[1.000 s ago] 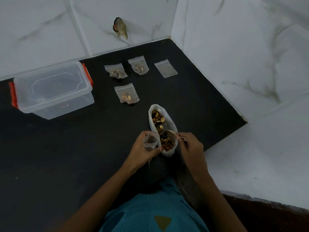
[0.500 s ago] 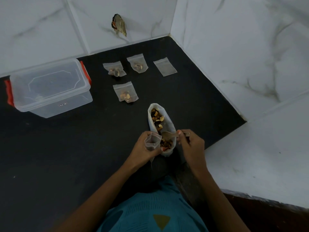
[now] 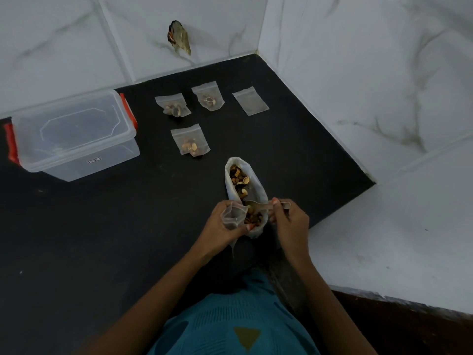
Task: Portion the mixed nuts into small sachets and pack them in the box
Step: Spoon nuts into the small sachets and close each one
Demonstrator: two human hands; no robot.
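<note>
An open white bag of mixed nuts (image 3: 244, 180) lies on the black counter (image 3: 102, 226). My left hand (image 3: 220, 224) holds a small clear sachet (image 3: 231, 215) open beside the bag's near end. My right hand (image 3: 289, 219) pinches the handle of a small plastic spoon (image 3: 258, 206), its bowl over the nuts, close to the sachet's mouth. Three filled sachets lie farther back: one at the left (image 3: 172, 107), one in the middle (image 3: 208, 98) and one nearer to me (image 3: 190, 143). An empty sachet (image 3: 250, 101) lies to their right. The clear box (image 3: 74, 134) with red clips stands at the left, lid on.
White marble-tiled walls (image 3: 358, 73) close the counter at the back and right, meeting in a corner. A small dark object (image 3: 179, 39) sticks to the back wall. A white ledge (image 3: 396, 239) runs along the right.
My right hand has lifted the spoon out of the nuts and brought it toward the sachet in my left hand. The view has shifted slightly.
</note>
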